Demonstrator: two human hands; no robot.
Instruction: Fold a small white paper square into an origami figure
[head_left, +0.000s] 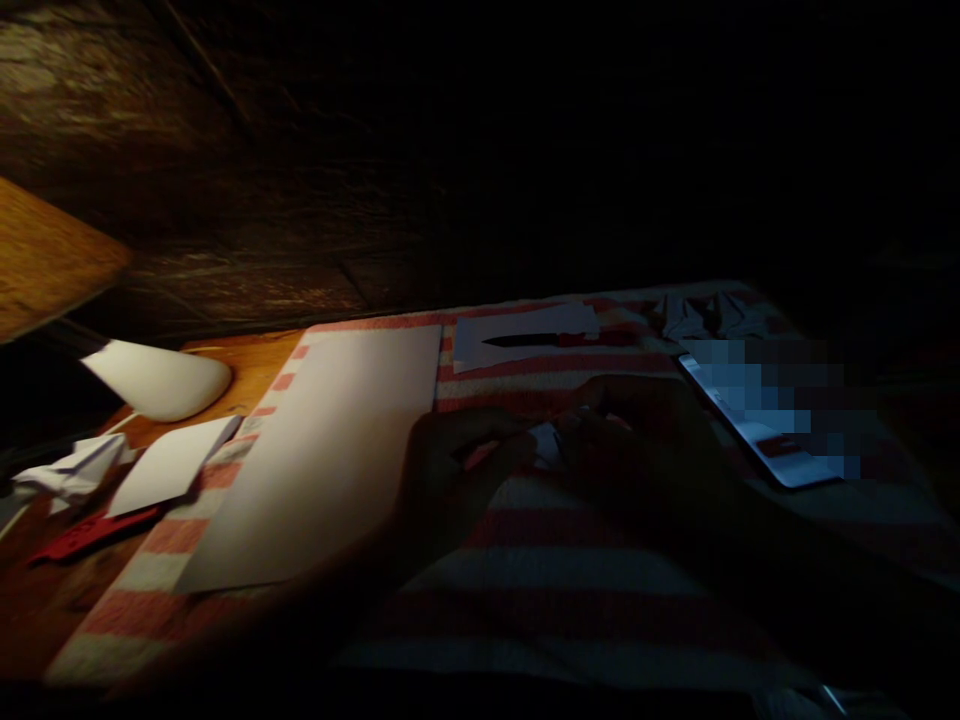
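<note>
Both hands meet above a red-and-white striped cloth (570,570), in deep shadow. Between their fingertips is a small folded piece of white paper (547,446). My left hand (457,465) pinches it from the left, fingers closed. From the other side my right hand (626,430) grips the same paper with bent, closed fingers, most of which are too dark to make out. A large sheet of white paper (330,440) lies flat beside my left hand. Beyond the hands, a knife (525,340) with a dark blade and red handle rests on a smaller white sheet (472,352).
A phone (750,430) lies to the right, its screen partly blurred. Folded paper shapes (690,316) sit at the back right. On the wooden table (259,355) at left are a lamp (165,380), crumpled-looking folded paper (79,468), a white paper piece (176,465) and a red-handled tool (90,535).
</note>
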